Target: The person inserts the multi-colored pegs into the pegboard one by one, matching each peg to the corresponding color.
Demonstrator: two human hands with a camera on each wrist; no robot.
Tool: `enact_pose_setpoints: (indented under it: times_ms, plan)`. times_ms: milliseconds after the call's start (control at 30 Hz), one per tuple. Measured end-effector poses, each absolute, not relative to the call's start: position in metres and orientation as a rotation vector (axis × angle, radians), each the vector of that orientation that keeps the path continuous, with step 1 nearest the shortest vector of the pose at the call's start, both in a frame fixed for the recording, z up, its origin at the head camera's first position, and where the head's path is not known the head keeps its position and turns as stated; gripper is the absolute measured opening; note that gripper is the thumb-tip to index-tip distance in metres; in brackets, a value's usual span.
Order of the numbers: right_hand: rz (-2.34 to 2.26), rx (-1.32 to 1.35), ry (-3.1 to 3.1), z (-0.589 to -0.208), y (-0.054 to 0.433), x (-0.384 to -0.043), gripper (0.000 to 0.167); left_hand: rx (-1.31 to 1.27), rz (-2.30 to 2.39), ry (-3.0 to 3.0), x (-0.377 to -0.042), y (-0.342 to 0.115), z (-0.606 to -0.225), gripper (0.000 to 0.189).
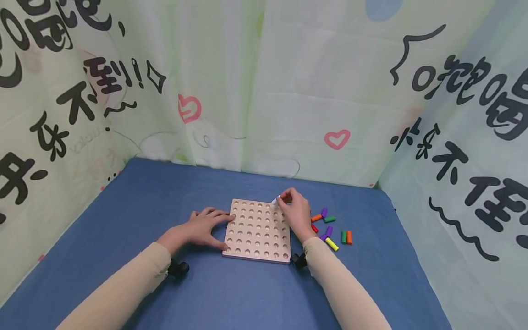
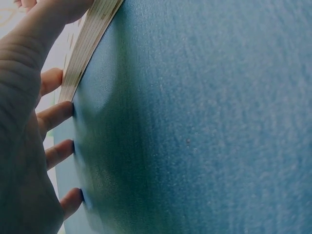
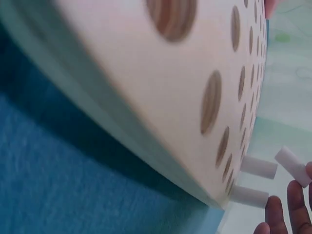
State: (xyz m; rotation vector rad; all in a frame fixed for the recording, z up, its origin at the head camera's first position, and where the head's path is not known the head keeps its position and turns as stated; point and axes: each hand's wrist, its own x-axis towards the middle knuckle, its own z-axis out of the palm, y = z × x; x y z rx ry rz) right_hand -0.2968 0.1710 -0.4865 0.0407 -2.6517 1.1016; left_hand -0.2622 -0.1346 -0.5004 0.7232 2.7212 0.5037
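A square wooden board (image 1: 257,231) with rows of round holes lies on the blue cloth. My left hand (image 1: 202,228) is spread along its left side, thumb and index finger touching the edge; in the left wrist view, the other fingers (image 2: 59,155) rest against the cloth. Over the board's far right part, my right hand (image 1: 298,215) pinches a small white peg (image 1: 276,200). The right wrist view shows this held peg (image 3: 292,165) tilted in the fingertips. Beside it, one white peg (image 3: 258,167) and another white peg (image 3: 249,196) stand in holes near the corner.
Right of the board lie several loose coloured pegs, among them a yellow peg (image 1: 332,244), a green peg (image 1: 330,219), an orange peg (image 1: 349,237) and a purple peg (image 1: 324,212). A printed curtain (image 1: 297,91) surrounds the table's back and sides.
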Motion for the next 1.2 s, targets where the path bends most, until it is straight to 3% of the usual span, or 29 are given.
enact_pose_setpoints:
  times_ms: [1200]
  plan:
    - [0.869, 0.144, -2.862, -0.48, 0.162, -0.3038, 0.009, 0.722, 0.484, 2.736, -0.2628, -0.1335, -0.5033, 0.094]
